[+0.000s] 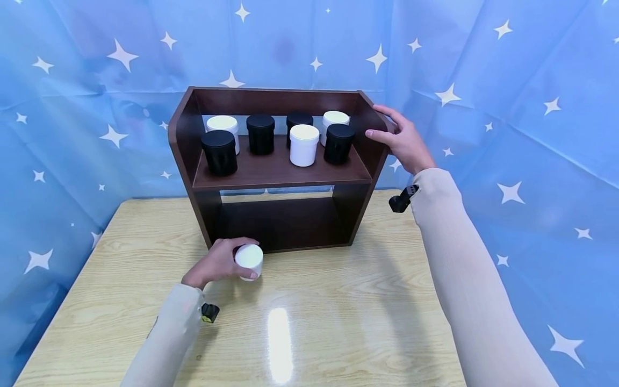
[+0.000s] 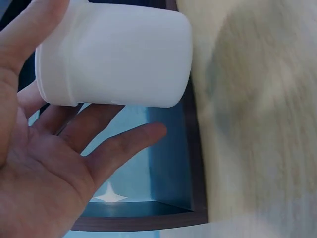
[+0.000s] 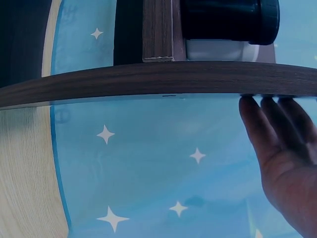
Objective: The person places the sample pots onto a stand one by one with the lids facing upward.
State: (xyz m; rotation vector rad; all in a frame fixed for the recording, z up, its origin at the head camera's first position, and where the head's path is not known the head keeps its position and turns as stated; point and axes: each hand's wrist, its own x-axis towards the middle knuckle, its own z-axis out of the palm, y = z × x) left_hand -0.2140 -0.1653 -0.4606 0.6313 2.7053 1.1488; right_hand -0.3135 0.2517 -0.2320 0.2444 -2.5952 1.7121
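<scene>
My left hand (image 1: pixel 224 262) holds a white lidded jar (image 1: pixel 249 258) by its side, with the thumb on the near side, in front of the lower edge of a dark brown two-tier shelf (image 1: pixel 285 177). In the left wrist view this white jar (image 2: pixel 119 54) lies between thumb and fingers, with two fingers spread away from it. My right hand (image 1: pixel 403 140) grips the shelf's right side panel, thumb over its front edge. Its fingertips touch the panel's outer face in the right wrist view, where the thumb is hidden.
On the upper tier stand black jars (image 1: pixel 220 153) and white jars (image 1: pixel 304 145), several in all, in front and back rows. The shelf stands on a light wooden table (image 1: pixel 338 312). A blue star-patterned curtain (image 1: pixel 483 64) hangs behind.
</scene>
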